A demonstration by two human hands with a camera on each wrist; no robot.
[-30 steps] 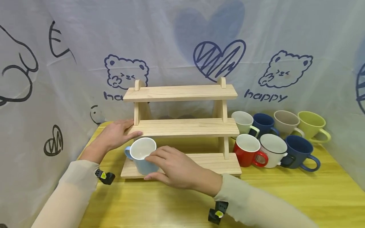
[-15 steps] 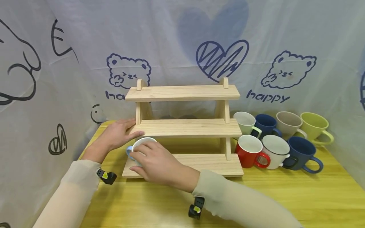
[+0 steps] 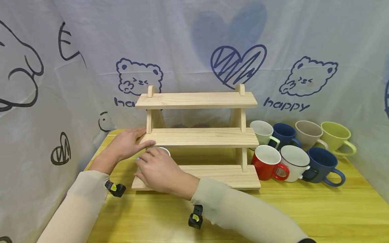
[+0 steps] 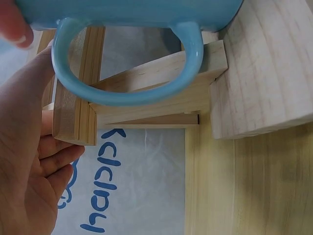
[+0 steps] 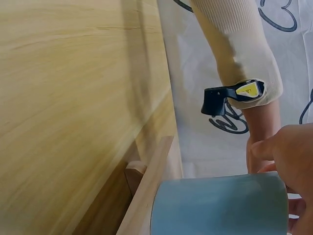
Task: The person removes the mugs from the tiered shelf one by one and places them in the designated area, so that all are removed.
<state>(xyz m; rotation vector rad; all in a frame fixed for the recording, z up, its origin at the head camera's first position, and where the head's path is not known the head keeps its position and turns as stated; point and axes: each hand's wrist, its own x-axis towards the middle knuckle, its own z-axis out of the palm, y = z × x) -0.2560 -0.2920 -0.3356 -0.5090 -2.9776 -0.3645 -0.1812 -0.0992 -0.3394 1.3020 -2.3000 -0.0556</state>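
A light blue mug (image 4: pixel 132 12) with a white inside stands on the bottom tier of a wooden three-tier shelf (image 3: pixel 200 136), at its left end. In the head view it is mostly hidden behind my right hand (image 3: pixel 159 170), which holds it at the rim from above. Its handle (image 4: pixel 127 97) points toward the left wrist camera, and no fingers are on it. My left hand (image 3: pixel 123 145) grips the left end of the middle tier, thumb on top and fingers curled below the board.
To the shelf's right stand several mugs in two rows. The front row has a red mug (image 3: pixel 266 163), a white mug (image 3: pixel 293 165) and a dark blue mug (image 3: pixel 322 165). A yellow-green mug (image 3: pixel 334 136) stands at the back right. Printed cloth hangs behind the yellow wooden table (image 3: pixel 243 216).
My right hand has moved left, from the mug's right side to over its rim, and now covers most of it. My left hand has kept its grip on the shelf.
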